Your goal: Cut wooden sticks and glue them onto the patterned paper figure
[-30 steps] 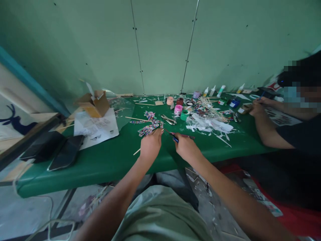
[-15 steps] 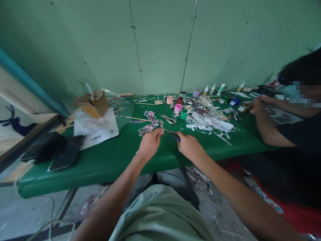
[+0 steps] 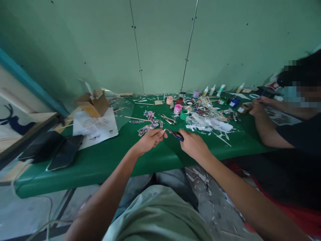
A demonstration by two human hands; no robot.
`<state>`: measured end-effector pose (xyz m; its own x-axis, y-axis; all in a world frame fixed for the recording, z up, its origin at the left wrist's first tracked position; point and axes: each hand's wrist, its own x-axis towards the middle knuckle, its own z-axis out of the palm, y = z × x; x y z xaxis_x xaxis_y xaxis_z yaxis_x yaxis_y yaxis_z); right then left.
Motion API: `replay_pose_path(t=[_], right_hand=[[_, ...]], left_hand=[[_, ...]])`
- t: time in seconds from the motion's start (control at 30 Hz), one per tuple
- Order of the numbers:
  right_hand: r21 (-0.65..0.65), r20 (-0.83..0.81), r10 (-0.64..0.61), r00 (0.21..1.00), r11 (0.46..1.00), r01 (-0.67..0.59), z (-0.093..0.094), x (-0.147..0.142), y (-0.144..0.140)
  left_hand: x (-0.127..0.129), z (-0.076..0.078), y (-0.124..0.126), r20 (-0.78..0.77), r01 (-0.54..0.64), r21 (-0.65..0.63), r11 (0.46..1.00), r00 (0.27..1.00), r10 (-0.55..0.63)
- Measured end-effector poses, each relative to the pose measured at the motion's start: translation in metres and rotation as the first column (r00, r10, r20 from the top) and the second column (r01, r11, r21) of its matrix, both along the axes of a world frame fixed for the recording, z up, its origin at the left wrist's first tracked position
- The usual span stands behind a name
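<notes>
Left hand point(image 3: 150, 140) pinches a thin stick point(image 3: 163, 132) over the green desk point(image 3: 112, 157). Right hand point(image 3: 193, 145) is closed around blue-handled scissors point(image 3: 177, 134), just beside it

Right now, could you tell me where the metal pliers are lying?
In the head view, the metal pliers lie on the green table, just beyond the hands, between the colourful paper scraps and the green paint pot.

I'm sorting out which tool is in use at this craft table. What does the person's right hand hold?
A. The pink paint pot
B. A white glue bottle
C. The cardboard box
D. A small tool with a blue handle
D: the right hand grips a small tool with a blue handle, its tip pointing toward the left hand above the green table.
</notes>
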<state>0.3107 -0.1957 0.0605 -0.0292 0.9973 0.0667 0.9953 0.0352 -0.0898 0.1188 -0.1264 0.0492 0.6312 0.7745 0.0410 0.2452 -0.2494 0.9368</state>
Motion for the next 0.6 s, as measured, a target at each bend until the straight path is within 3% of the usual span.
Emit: replay_pose_path(t=[0.07, 0.13, 0.23, 0.3, 0.33, 0.37, 0.43, 0.5, 0.53, 0.6], right_hand=[[-0.030, 0.020, -0.005, 1.000, 1.000, 0.005, 0.000, -0.004, 0.000], [-0.058, 0.029, -0.025, 0.999, 0.998, 0.027, 0.000, -0.009, -0.001], [-0.054, 0.004, -0.038, 0.999, 0.998, 0.039, -0.001, -0.014, -0.002], [-0.043, -0.026, -0.034, 0.999, 0.999, 0.033, -0.001, -0.015, -0.004], [-0.039, -0.039, -0.033, 0.999, 0.999, 0.031, 0.000, -0.014, -0.005], [-0.036, -0.047, -0.034, 0.998, 0.999, 0.032, 0.001, -0.013, -0.006], [-0.027, -0.052, -0.037, 0.998, 0.999, 0.036, 0.003, -0.010, -0.008], [0.000, -0.049, -0.029, 0.998, 1.000, 0.029, 0.007, -0.007, -0.010], [0.017, -0.048, -0.017, 0.999, 1.000, 0.018, 0.008, -0.006, -0.011], [0.040, -0.044, 0.019, 0.999, 0.999, -0.018, 0.011, -0.005, -0.013]], left_hand=[[0.003, -0.001, -0.004, -0.028, -0.073, 0.108, 0.992, 0.997, 0.076], [0.009, -0.003, -0.012, -0.113, -0.193, 0.314, 0.930, 0.964, 0.239], [0.017, -0.003, -0.029, -0.292, -0.321, 0.579, 0.749, 0.777, 0.558], [0.018, -0.001, -0.037, -0.327, -0.324, 0.643, 0.694, 0.704, 0.631], [0.016, 0.002, -0.038, -0.328, -0.319, 0.639, 0.700, 0.711, 0.622], [0.014, 0.004, -0.038, -0.319, -0.308, 0.610, 0.730, 0.748, 0.582], [0.007, 0.010, -0.034, -0.243, -0.259, 0.473, 0.842, 0.880, 0.408], [-0.002, 0.016, -0.027, -0.086, -0.150, 0.213, 0.965, 0.981, 0.172], [-0.006, 0.018, -0.023, -0.017, -0.069, 0.053, 0.996, 0.997, 0.070], [-0.012, 0.019, -0.018, 0.086, 0.092, -0.210, 0.973, 0.993, -0.076]])
